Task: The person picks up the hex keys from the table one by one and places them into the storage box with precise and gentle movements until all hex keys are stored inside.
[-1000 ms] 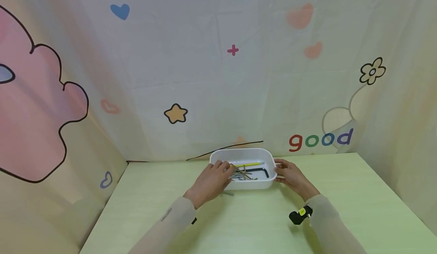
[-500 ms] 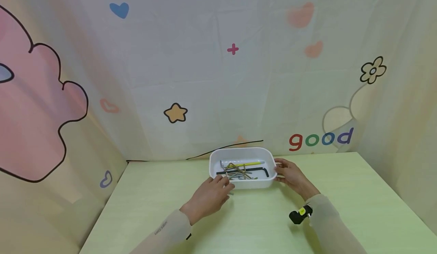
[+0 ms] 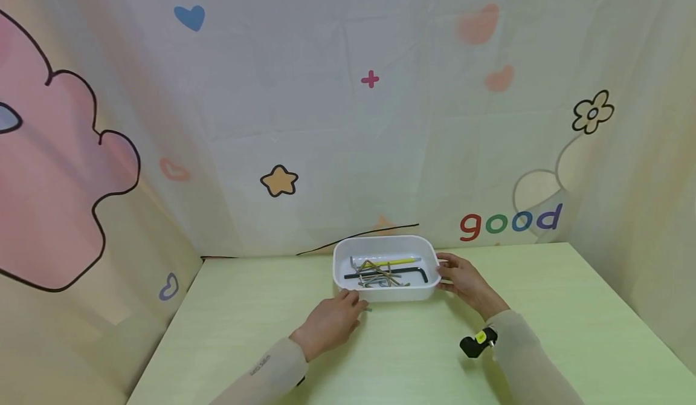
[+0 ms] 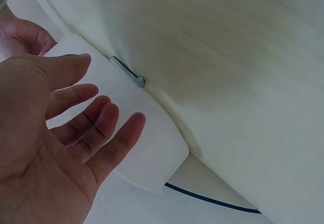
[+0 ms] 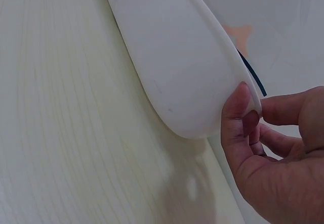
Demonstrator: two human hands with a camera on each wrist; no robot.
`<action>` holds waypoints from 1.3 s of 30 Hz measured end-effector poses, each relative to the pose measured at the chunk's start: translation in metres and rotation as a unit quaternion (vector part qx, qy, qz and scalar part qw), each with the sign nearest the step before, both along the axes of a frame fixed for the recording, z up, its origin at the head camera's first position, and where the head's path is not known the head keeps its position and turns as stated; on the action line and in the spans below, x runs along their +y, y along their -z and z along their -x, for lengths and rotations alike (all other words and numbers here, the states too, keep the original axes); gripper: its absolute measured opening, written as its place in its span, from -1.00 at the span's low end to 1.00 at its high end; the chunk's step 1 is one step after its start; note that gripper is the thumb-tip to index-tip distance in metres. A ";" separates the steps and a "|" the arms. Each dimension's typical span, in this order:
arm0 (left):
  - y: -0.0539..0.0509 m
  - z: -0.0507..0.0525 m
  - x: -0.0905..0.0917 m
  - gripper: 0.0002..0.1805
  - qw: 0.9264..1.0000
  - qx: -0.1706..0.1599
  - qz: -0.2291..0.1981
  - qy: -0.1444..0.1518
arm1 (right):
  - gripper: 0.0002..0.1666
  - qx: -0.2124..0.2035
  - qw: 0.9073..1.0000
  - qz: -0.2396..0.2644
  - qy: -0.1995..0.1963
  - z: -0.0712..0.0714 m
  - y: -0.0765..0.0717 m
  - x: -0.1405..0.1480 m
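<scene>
A white plastic tray (image 3: pixel 402 295) stands at the back of the table in the head view. Inside lie a large black hex key (image 3: pixel 409 270), a yellow pen-like stick (image 3: pixel 399 262) and several tangled bronze and silver metal keys (image 3: pixel 380 277). My right hand (image 3: pixel 463 281) pinches the tray's right rim between thumb and fingers, as the right wrist view shows. My left hand (image 3: pixel 330 325) is before the tray's front left, its loosely bent fingers holding nothing. Close to it, a small grey hex key (image 4: pixel 127 72) lies on the table along the tray's front wall.
The pale green table (image 3: pixel 413 356) runs back to a hanging printed curtain (image 3: pixel 326 121) just behind the tray. A black device with a yellow patch (image 3: pixel 478 342) is at the right wrist.
My left hand has left the tray's inside and drawn back toward me, down to the small hex key in front. My right hand and the tray stay in place.
</scene>
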State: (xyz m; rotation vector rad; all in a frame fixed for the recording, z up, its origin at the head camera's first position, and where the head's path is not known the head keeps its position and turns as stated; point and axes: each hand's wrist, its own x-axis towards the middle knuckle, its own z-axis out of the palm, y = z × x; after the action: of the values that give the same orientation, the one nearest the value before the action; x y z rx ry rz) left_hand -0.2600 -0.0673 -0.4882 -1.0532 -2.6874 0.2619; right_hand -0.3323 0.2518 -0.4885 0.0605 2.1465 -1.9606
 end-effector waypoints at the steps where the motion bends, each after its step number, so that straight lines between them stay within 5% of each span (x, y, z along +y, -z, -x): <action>1: 0.002 0.001 0.000 -0.60 1.000 -0.005 -0.002 -0.002 | -0.42 0.000 1.000 0.002 0.001 0.000 0.000 0.000; 8: 0.012 0.006 0.002 -0.66 1.000 -0.019 -0.001 -0.012 | -0.42 0.002 1.000 0.010 -0.002 0.000 0.001 0.000; 23: 0.021 0.007 -0.001 -0.81 0.999 0.031 0.010 0.006 | -0.43 0.006 1.000 0.010 -0.003 -0.001 0.000 0.001; 39: 0.024 0.007 -0.005 -0.90 1.000 -0.011 -0.003 -0.003 | -0.42 -0.004 1.000 0.005 0.004 -0.001 0.001 -0.001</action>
State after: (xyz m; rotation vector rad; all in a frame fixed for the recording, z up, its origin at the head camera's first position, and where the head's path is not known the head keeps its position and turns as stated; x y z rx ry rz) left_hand -0.2675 -0.0721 -0.5118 -1.0512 -2.7101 0.2440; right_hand -0.3317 0.2512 -0.4891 0.0745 2.1359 -1.9714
